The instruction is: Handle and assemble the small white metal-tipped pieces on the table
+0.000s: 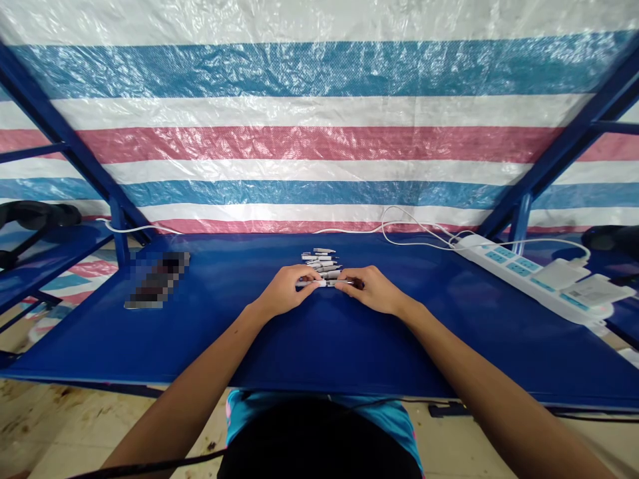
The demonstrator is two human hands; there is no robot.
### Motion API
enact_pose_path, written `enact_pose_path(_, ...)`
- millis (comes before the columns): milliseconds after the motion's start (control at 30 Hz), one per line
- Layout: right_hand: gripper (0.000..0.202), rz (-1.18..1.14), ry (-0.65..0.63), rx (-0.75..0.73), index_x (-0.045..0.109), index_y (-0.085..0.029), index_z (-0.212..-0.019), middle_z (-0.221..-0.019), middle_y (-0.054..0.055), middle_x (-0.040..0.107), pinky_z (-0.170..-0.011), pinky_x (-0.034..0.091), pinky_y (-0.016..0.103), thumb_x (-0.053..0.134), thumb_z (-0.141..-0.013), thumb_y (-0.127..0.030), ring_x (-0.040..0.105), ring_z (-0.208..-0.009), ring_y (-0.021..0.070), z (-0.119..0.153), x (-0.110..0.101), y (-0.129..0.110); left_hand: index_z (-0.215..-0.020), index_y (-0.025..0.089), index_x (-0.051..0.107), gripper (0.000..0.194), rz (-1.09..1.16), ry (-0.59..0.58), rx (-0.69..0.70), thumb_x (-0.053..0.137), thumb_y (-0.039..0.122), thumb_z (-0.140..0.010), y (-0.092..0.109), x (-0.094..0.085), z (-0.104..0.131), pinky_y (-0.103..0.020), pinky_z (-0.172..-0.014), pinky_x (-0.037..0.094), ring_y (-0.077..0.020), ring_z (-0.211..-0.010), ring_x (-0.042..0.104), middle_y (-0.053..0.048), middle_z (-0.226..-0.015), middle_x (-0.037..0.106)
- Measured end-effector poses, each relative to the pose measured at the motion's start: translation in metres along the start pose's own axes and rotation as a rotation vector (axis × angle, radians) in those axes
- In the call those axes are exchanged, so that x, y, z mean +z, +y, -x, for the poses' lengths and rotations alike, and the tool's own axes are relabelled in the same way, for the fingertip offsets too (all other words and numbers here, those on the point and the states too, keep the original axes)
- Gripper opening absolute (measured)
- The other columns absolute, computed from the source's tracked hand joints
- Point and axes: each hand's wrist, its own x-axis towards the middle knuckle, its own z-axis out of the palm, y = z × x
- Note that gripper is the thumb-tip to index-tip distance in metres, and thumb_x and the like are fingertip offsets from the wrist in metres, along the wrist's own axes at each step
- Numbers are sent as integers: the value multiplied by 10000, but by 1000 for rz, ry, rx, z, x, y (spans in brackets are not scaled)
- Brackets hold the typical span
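In front of me, just above or on the blue tabletop (pixel 339 346), a white and grey pen (pixel 329 283) lies crosswise between my hands. My left hand (pixel 288 290) pinches its left part between thumb and fingers. On the right part, my right hand (pixel 375 289) is closed in a similar pinch. Whether the pen is whole or in two pieces is too small to tell. Just beyond my fingertips are several more white and grey pens (pixel 319 257), lying roughly parallel in a column; my fingers partly cover the nearest ones.
A long white power strip (pixel 519 266) with plugged-in chargers (pixel 594 291) lies along the right side. Its white cable (pixel 414 243) loops at the back edge. On the left rests a pixelated, blurred object (pixel 157 281). Blue metal posts (pixel 117 229) and a striped sheet (pixel 319 143) bound the table.
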Motion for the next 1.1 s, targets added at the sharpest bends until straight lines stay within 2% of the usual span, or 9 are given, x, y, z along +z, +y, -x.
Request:
enact_pose_path(233,284,-35,43,24,655,-209,-967,-635,-25,585,-575,361,255,626,-899,-482,488,-543,143,0,1,2,-937,187,743,195,2,-12,-27,593,312,-940,1,0,0,-299,-805,560,-208,-831,709,-67,-914,771)
enact_pose_path(333,276,-29,60,19,648,-210,-921,-621,-27,578,-577,359,254,601,-918,-482,489,-542,139,0,1,2,-935,182,740,202,5,-18,-32,585,312,-935,1,0,0,-304,-812,559,-207,-825,705,-70,-914,771)
enact_pose_path(533,396,-26,-8,32,665,-200,-830,-628,0,598,-594,367,268,513,-977,-534,513,-564,147,0,-1,0,-938,186,739,215,-2,-23,-28,572,321,-935,1,-1,0,-322,-829,558,-217,-836,702,-79,-924,774)
enact_pose_path(733,283,-35,24,31,658,-214,-968,-639,-23,588,-586,369,261,622,-913,-489,496,-553,146,1,0,1,-945,181,750,190,-8,-19,-38,598,296,-936,1,-1,0,-316,-828,566,-214,-829,711,-74,-914,772)
enact_pose_path(833,259,-36,39,33,646,-212,-937,-633,-27,580,-590,369,259,618,-908,-469,498,-551,140,0,0,1,-940,178,751,181,-8,-19,-37,604,283,-937,1,-1,1,-314,-834,566,-215,-838,717,-75,-918,773)
enact_pose_path(1033,416,-48,-22,30,652,-195,-804,-629,4,611,-605,382,269,488,-985,-530,535,-563,146,0,-1,-3,-938,181,745,178,-11,-15,-27,602,286,-937,0,0,1,-300,-819,556,-213,-843,717,-73,-918,775)
enact_pose_path(1100,423,-50,-15,31,657,-198,-821,-632,4,611,-602,384,271,496,-980,-555,536,-564,150,1,-2,-3,-939,182,746,179,-12,-15,-29,606,293,-938,0,-1,0,-298,-814,557,-212,-833,715,-71,-912,774)
